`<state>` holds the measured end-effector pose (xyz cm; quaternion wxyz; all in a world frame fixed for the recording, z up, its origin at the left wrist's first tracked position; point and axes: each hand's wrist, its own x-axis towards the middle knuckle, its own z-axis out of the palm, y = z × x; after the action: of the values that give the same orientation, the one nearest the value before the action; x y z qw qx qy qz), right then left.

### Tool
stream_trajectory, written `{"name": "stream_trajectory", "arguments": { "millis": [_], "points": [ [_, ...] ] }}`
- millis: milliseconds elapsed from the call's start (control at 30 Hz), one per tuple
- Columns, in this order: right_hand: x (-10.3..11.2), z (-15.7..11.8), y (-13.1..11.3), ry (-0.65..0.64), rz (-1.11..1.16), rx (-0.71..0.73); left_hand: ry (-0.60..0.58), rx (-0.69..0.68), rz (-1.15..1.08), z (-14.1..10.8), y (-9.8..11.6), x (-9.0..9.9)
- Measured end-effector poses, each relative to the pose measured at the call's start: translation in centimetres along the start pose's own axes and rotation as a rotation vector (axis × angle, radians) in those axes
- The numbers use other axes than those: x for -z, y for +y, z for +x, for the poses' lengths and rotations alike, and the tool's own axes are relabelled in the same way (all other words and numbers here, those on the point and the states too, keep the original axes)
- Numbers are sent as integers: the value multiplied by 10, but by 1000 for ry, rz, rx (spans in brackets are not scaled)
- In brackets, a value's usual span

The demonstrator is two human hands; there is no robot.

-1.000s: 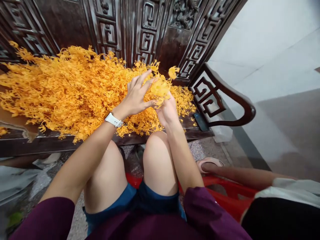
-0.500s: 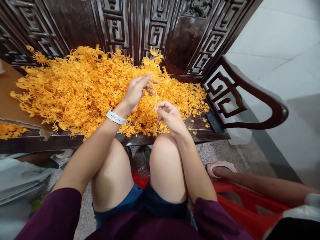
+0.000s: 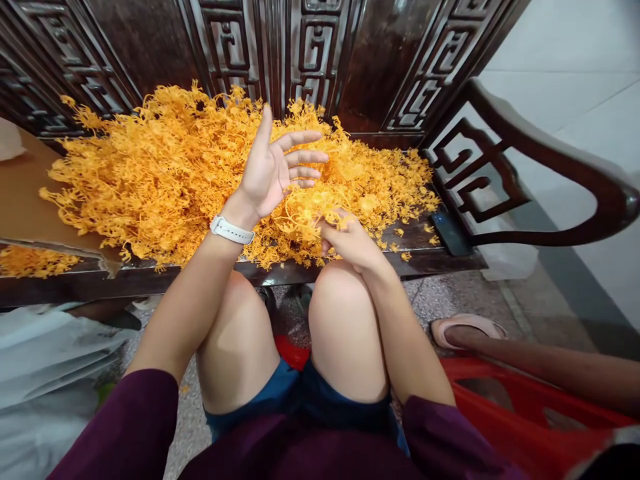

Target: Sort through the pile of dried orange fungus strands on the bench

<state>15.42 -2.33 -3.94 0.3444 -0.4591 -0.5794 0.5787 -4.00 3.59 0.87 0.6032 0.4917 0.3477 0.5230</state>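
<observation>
The right hand (image 3: 353,241) was closed around a small bunch of orange sprigs (image 3: 315,208), thumb and fingers appearing to pinch it low, probably so that the frilly heads could spread freely without being crushed; exactly which fingers bore on the stems could not be told. The left hand (image 3: 267,173), a white watch (image 3: 233,231) at its wrist, was released: palm bared, thumb pointing up and fingers fanned just beside the bunch, seemingly to give the loose tips room.

A large heap of similar sprigs (image 3: 145,170) lay along the counter (image 3: 425,262), against its carved back (image 3: 387,67) on the far side, which likely kept it from spilling off. The bunch was over the heap's near part, close to the knees (image 3: 343,293), an easy reach for both hands. Smaller bits (image 3: 406,256) had scattered on the right. A phone (image 3: 451,233) lay by the armrest (image 3: 555,167), apart from the heap, perhaps to stay uncovered. At the left, a cardboard piece (image 3: 35,193) stood between the heap and another orange patch (image 3: 37,261), maybe as a divider.
</observation>
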Motion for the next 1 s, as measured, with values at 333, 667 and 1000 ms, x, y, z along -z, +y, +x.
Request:
{"name": "stream_trajectory", "arguments": {
  "millis": [333, 667, 1000],
  "points": [
    [3, 3, -5, 94, 238, -79, -312, -27, 321, -9, -5, -6],
    [5, 12, 6, 230, 172, 22, -288, -297, 639, -9, -19, -22],
    [-4, -3, -8, 269, -20, 395, 34, -192, 599, -8, -26, -43]
  ]
}}
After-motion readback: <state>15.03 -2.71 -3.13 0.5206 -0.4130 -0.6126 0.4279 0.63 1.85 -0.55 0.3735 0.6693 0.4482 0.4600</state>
